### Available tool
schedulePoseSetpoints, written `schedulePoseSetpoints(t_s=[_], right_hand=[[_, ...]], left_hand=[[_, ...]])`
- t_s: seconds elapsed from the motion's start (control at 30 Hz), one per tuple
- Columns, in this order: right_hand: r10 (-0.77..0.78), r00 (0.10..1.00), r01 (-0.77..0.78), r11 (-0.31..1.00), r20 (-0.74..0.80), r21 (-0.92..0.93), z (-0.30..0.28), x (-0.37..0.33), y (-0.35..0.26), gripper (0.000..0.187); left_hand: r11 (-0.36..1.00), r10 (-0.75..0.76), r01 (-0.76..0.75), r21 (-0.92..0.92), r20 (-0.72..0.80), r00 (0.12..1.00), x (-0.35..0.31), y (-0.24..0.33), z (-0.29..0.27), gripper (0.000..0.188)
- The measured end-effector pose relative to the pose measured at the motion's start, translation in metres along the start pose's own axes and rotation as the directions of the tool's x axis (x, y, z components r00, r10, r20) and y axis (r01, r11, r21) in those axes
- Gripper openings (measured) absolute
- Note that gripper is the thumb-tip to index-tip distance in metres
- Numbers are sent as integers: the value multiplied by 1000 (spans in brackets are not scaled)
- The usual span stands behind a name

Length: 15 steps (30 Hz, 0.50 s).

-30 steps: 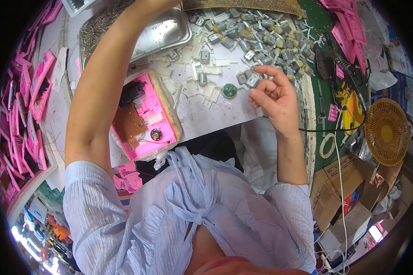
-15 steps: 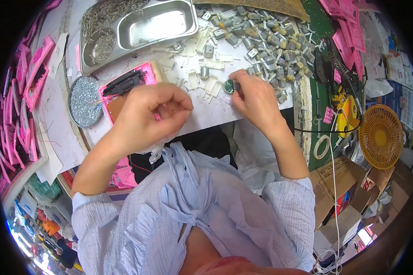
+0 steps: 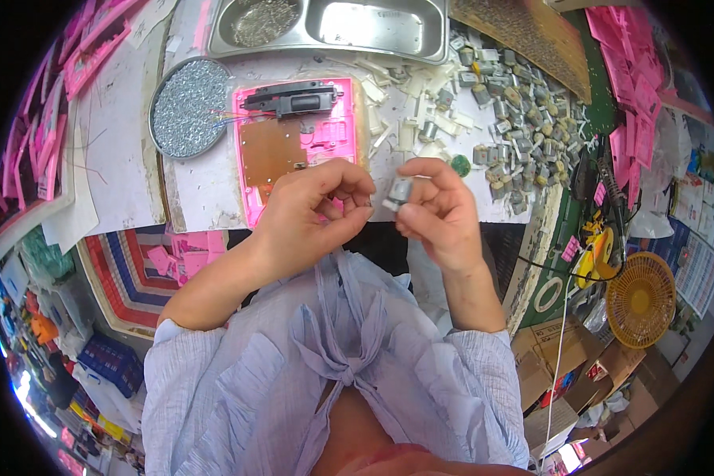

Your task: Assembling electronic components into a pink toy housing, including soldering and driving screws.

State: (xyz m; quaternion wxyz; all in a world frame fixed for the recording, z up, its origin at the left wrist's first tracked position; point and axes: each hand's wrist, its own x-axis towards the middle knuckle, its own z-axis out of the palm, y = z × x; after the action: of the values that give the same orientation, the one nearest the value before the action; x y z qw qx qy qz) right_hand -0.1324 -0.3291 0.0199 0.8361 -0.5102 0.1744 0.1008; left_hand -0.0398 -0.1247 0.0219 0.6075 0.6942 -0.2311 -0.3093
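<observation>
Between the thumb and fingers of my right hand (image 3: 447,210) is a small silver motor (image 3: 400,190), lifted off the table. My left hand (image 3: 313,205) is beside it, fingertips pinched; whatever they hold, if anything, is too small to name. Behind my left hand lies a pink plastic housing (image 3: 340,133), fitted with a black mechanism (image 3: 293,101), a brown circuit board (image 3: 268,151) and thin coloured wires. A small round green object (image 3: 461,165) rests just beyond my right hand. White plastic pieces (image 3: 444,124) lie scattered behind it.
A round dish of small screws (image 3: 189,107) stands left of the housing. At the back is a metal compartment tray (image 3: 379,49). Heaped motors (image 3: 531,119) cover the right side. Pink parts (image 3: 639,67) line both sides, and an orange basket (image 3: 641,300) sits at the right.
My right hand has come away from the pile with the motor, over to my left hand. The view has shifted, showing more of the pink housing.
</observation>
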Motion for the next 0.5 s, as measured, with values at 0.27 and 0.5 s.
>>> schedulePoseSetpoints(t_s=[0.27, 0.5], right_hand=[[67, 991, -71, 997, 116, 28, 9, 16, 10, 42], [-279, 952, 302, 793, 125, -529, 11, 9, 17, 48]], left_hand=[[996, -5, 0, -90, -64, 998, -6, -3, -5, 30], [994, 83, -89, -66, -91, 992, -10, -13, -6, 27]])
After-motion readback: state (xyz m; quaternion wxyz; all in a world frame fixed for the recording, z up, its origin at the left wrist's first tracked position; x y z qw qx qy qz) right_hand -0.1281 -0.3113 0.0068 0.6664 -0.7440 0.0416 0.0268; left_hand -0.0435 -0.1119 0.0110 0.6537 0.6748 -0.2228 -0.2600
